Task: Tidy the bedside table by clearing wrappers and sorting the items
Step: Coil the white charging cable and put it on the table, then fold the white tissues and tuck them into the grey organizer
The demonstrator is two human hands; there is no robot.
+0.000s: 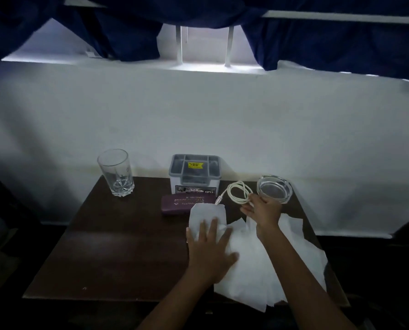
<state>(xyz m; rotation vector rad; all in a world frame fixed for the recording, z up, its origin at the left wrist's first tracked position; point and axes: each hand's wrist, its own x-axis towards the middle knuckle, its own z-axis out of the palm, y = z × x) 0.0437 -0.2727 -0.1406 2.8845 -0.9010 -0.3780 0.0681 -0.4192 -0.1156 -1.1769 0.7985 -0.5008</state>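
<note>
One dark wooden bedside table (108, 246) stands against a white wall (198, 115). The room is dim, with blue curtains (329, 39) hanging over a lit window above. A grey compartment box (195, 173) stands at the table's back edge, about mid-width. Left of the box is a glass tumbler (115, 172), upright near the back edge. Right of the box, a glass ashtray (275, 188) sits at the back right corner. Just in front of the box a purple case (179, 203) lies flat. Bare tabletop lies front-left of the box. Front-right of it is covered by white paper sheets (258, 265), which reach past the front edge. The left hand (210, 248) is in front of the box, palm down on the paper with fingers straight and spread. The right hand (263, 210), just beside the ashtray, has its fingers curled and pinches a coiled white cable (236, 192). The loop sits between box and ashtray, and the plug end is over the paper's far corner by the case.
</note>
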